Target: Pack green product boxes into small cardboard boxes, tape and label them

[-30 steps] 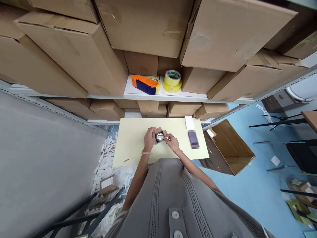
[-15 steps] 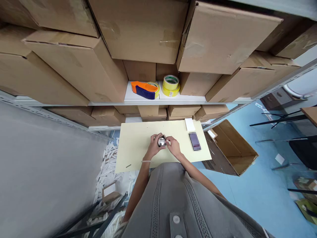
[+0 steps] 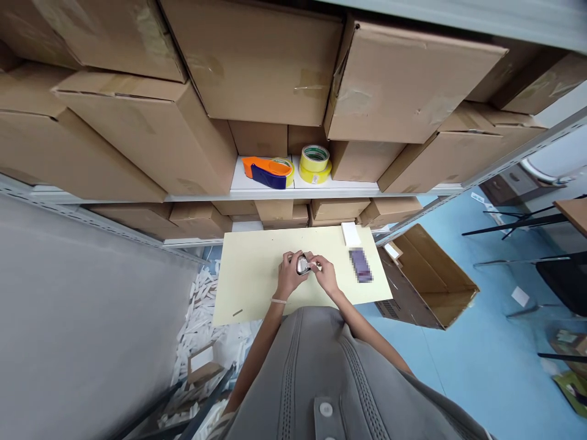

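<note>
A small round object with a shiny, mirror-like face point(image 3: 302, 264) is held above the pale yellow board point(image 3: 250, 275). My left hand point(image 3: 290, 273) is wrapped around its left side, thumb along the near edge. At its right edge, the fingers of my right hand point(image 3: 325, 274) are pinched together on a small pale piece that lies against the shiny face. What exactly that piece is, I cannot make out. Behind the round object a bit of brown shows between the hands.
A white box point(image 3: 351, 234) and a blurred-out dark purple item point(image 3: 361, 265) lie on the board's right. An orange tape dispenser point(image 3: 268, 172) and yellow tape rolls point(image 3: 314, 165) sit on the shelf among cardboard boxes. An open carton point(image 3: 419, 311) stands right; paper scraps point(image 3: 197, 305) cover the left floor.
My left hand has turned the round object slightly, so its shiny face tips to the right. My right fingers have shifted a little right, and a pale piece now shows at them.
</note>
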### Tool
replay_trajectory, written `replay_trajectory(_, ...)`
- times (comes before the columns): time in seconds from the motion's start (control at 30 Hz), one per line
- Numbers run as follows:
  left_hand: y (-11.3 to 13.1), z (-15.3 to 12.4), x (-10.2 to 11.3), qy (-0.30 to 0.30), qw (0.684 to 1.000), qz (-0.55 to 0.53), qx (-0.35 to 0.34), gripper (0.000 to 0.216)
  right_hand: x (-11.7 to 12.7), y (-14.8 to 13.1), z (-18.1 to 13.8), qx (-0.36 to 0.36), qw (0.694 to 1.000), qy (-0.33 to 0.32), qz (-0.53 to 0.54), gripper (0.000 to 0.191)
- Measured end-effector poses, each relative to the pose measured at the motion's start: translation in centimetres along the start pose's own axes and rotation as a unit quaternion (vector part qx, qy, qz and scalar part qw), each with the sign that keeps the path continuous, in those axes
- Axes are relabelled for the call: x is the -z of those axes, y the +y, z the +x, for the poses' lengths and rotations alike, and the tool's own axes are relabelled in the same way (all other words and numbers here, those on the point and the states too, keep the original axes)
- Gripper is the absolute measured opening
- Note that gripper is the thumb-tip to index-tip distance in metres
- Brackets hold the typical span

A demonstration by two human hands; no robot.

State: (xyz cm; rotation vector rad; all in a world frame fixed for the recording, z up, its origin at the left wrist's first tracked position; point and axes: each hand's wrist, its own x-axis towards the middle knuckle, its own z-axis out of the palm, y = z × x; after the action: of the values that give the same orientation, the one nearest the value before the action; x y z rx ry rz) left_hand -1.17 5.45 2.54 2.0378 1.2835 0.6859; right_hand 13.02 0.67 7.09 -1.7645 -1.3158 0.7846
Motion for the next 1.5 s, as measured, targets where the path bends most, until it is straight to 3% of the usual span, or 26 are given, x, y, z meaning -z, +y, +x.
replay_trajectory(0.3,-2.0,-0.9,-2.4,0.036,0.980,-0.195,-0.014,0.106,1.0,1.2,0.0,-0.101,0.992,0.019,0.067,0.014)
replay_trajectory(0.4,-2.7,-1.1,-3.4,0.002,0.974,-0.227,-0.027,0.103,0.9,1.8,-0.3,-0.098,0.993,0.016,0.071,0.015)
replay_trajectory(0.5,-2.5,-1.2,-3.7,-0.019,0.984,-0.171,-0.044,0.092,0.9,1.8,-0.6,-0.052,0.998,0.023,0.026,0.013)
replay_trajectory(0.7,-0.9,-1.1,-2.9,0.044,0.995,-0.026,-0.085,0.078,1.2,0.7,-0.9,0.022,0.995,-0.017,-0.093,0.018)
replay_trajectory(0.9,-0.8,-1.0,-2.7,0.085,0.994,-0.018,-0.072,0.086,2.2,-0.3,-0.5,-0.006,0.999,-0.046,0.010,0.016)
replay_trajectory(1.07,-0.2,-1.2,-2.7,0.082,0.994,-0.039,-0.061,0.087,2.6,-0.2,-0.2,-0.087,0.994,-0.023,0.066,0.018)
replay_trajectory(1.27,1.1,-1.2,-2.6,0.087,0.996,-0.032,-0.020,0.077,1.7,-0.4,0.2,-0.185,0.962,0.033,0.198,0.016)
replay_trajectory(1.5,0.4,-0.9,-3.1,0.090,0.993,-0.078,-0.015,0.094,2.7,-1.1,0.0,-0.198,0.943,0.007,0.268,0.019)
